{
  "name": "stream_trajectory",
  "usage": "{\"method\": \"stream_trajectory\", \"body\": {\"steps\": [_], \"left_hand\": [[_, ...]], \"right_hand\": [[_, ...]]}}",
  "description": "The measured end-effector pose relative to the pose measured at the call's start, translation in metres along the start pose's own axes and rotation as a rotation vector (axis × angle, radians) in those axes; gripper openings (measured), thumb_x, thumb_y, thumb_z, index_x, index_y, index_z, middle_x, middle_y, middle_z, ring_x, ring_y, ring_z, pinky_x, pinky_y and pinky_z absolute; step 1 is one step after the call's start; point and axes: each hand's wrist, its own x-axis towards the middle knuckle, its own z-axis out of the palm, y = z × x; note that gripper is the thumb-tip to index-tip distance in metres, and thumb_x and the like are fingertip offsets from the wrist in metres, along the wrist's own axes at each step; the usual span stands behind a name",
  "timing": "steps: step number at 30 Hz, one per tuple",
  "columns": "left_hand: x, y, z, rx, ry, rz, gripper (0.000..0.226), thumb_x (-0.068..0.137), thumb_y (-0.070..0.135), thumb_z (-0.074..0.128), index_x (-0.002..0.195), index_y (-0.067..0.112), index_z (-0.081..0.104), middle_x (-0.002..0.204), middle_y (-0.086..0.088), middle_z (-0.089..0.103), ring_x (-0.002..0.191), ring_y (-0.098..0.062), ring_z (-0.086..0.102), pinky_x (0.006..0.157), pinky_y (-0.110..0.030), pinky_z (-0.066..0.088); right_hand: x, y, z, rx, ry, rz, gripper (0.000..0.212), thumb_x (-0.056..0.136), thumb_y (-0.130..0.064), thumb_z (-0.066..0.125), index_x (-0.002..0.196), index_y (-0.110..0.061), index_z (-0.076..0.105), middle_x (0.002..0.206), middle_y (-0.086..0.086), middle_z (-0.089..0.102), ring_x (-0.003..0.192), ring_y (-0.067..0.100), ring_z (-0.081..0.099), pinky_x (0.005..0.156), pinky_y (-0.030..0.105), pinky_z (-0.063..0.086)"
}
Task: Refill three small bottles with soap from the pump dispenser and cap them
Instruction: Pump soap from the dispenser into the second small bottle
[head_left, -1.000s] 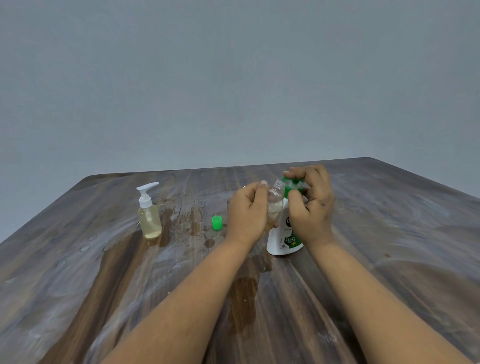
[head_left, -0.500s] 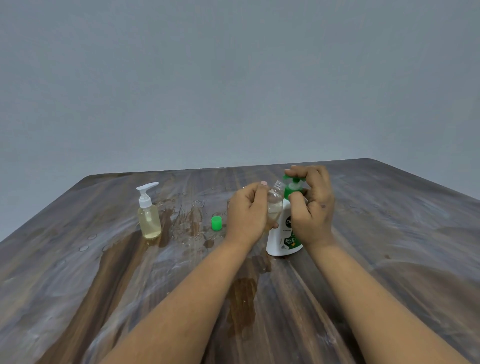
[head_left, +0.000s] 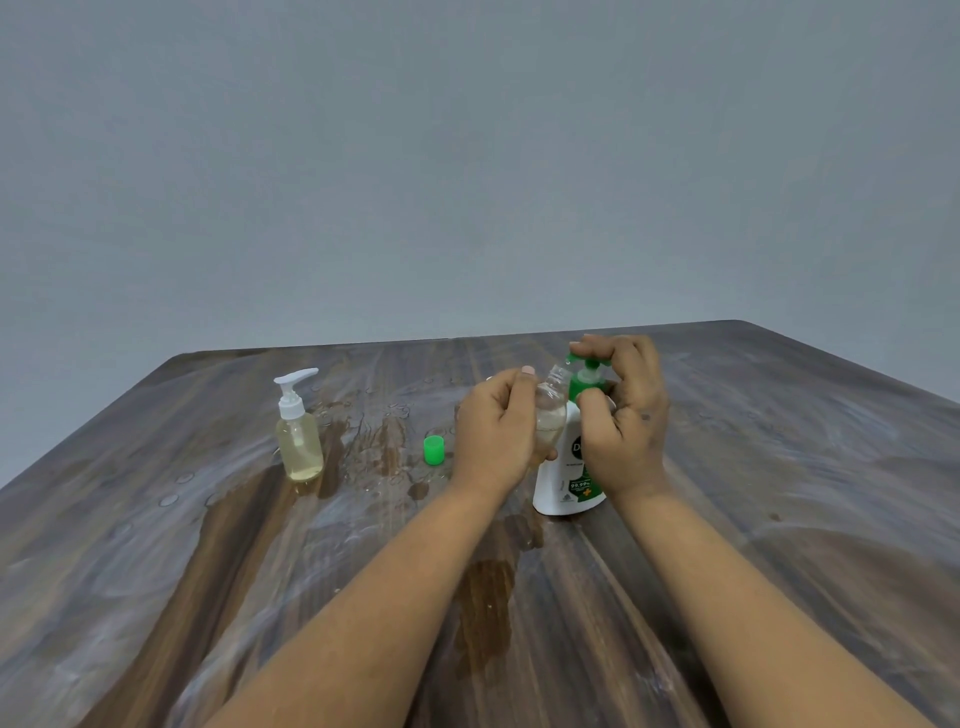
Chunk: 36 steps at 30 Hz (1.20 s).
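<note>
White-and-green pump dispenser stands upright on the wooden table; we use it as landmark. Our right hand is on its green pump head, fingers curled over the top of the head, thumb against the collar below. Our left hand, just left of the dispenser, grips a small clear bottle, fingers wrapped round the body, thumb up alongside it. Bottle is tilted, open neck right under the dispenser spout, uncapped. A little pale liquid shows in its lower half; the exact level we cannot tell. Green cap stands on the table left of the dispenser, just past our left hand, apart from it. Further left of the dispenser, well apart, a clear bottle with white pump stands upright, mostly full of yellowish liquid. Wet patches and droplets lie on the tabletop between that bottle and the dispenser, and a darker wet streak lies in front of the dispenser toward us. Both forearms are bare.
</note>
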Motion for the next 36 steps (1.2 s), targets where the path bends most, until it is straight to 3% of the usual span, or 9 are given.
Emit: {"method": "stream_trajectory", "body": {"steps": [8, 16, 22, 30, 33, 36], "left_hand": [[0.0008, -0.0018, 0.0001, 0.003, -0.003, 0.02, 0.042, 0.103, 0.024, 0.044, 0.073, -0.002, 0.059, 0.048, 0.001, 0.056, 0.038, -0.018, 0.057, 0.041, -0.046, 0.053], [0.0016, -0.0038, 0.0002, -0.025, 0.009, 0.01, 0.041, 0.103, 0.023, 0.045, 0.071, 0.0, 0.059, 0.05, 0.001, 0.057, 0.04, -0.021, 0.057, 0.04, -0.034, 0.051], [0.0012, -0.0039, 0.0009, -0.033, 0.007, 0.018, 0.042, 0.102, 0.024, 0.045, 0.069, 0.001, 0.058, 0.048, -0.002, 0.054, 0.037, -0.019, 0.056, 0.04, -0.035, 0.052], [0.0014, -0.0047, 0.0003, -0.024, 0.008, 0.029, 0.043, 0.102, 0.025, 0.045, 0.066, 0.006, 0.059, 0.048, -0.003, 0.055, 0.041, -0.024, 0.057, 0.039, -0.031, 0.047], [0.0015, -0.005, 0.0002, -0.017, 0.017, 0.029, 0.043, 0.102, 0.024, 0.045, 0.067, 0.002, 0.057, 0.049, -0.007, 0.054, 0.041, -0.026, 0.057, 0.038, -0.029, 0.046], [0.0005, -0.0045, 0.0005, -0.027, 0.016, 0.028, 0.044, 0.103, 0.024, 0.045, 0.068, -0.001, 0.055, 0.052, -0.014, 0.054, 0.041, -0.027, 0.057, 0.036, -0.025, 0.044]], "right_hand": [[0.0018, -0.0001, 0.0001, -0.013, 0.01, 0.028, 0.031, 0.068, 0.003, 0.046, 0.088, -0.007, 0.067, 0.095, 0.005, 0.058, 0.09, -0.003, 0.054, 0.075, 0.018, 0.045], [0.0002, -0.0016, -0.0002, -0.001, 0.004, 0.0, 0.037, 0.068, 0.001, 0.045, 0.097, -0.007, 0.066, 0.098, -0.001, 0.055, 0.092, 0.004, 0.056, 0.076, 0.021, 0.047], [0.002, -0.0001, 0.0001, -0.012, 0.006, 0.031, 0.031, 0.069, 0.002, 0.046, 0.088, -0.007, 0.067, 0.094, 0.001, 0.057, 0.09, 0.0, 0.055, 0.074, 0.022, 0.048], [0.0006, -0.0036, -0.0002, -0.027, 0.008, -0.007, 0.036, 0.068, 0.002, 0.045, 0.096, -0.006, 0.066, 0.098, 0.002, 0.056, 0.093, 0.0, 0.053, 0.077, 0.016, 0.044], [0.0013, -0.0039, -0.0002, -0.029, 0.009, 0.008, 0.032, 0.068, 0.002, 0.046, 0.092, -0.006, 0.067, 0.096, 0.002, 0.057, 0.091, 0.005, 0.056, 0.075, 0.02, 0.046], [0.0018, -0.0031, -0.0002, -0.047, 0.008, 0.019, 0.029, 0.068, 0.004, 0.048, 0.088, -0.006, 0.067, 0.093, 0.002, 0.057, 0.089, -0.002, 0.054, 0.075, 0.016, 0.045]]}}
